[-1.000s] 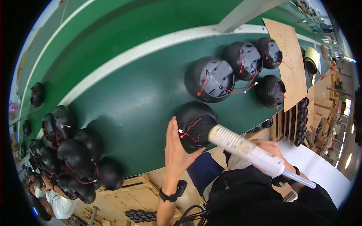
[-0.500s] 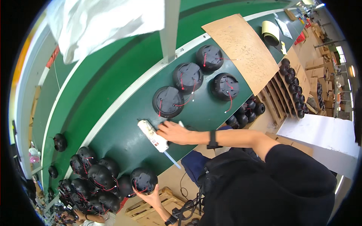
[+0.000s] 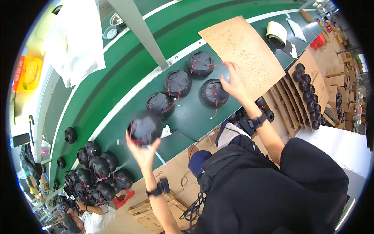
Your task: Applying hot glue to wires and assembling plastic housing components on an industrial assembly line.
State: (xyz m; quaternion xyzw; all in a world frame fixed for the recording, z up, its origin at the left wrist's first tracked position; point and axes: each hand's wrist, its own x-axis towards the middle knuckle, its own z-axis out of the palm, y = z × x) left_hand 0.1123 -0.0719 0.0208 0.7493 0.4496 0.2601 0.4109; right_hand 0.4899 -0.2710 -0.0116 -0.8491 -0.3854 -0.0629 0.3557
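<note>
Green belt — four domes; left hand lifts fifth.

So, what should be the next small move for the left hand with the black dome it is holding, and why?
Probably lower the black dome onto the bare green table next to the nearest wired dome. The left hand holds it raised above the table edge, four similar domes already lie in a group there, and the right hand is busy at another dome.

A cardboard sheet and tape roll lie on the green belt.
</note>
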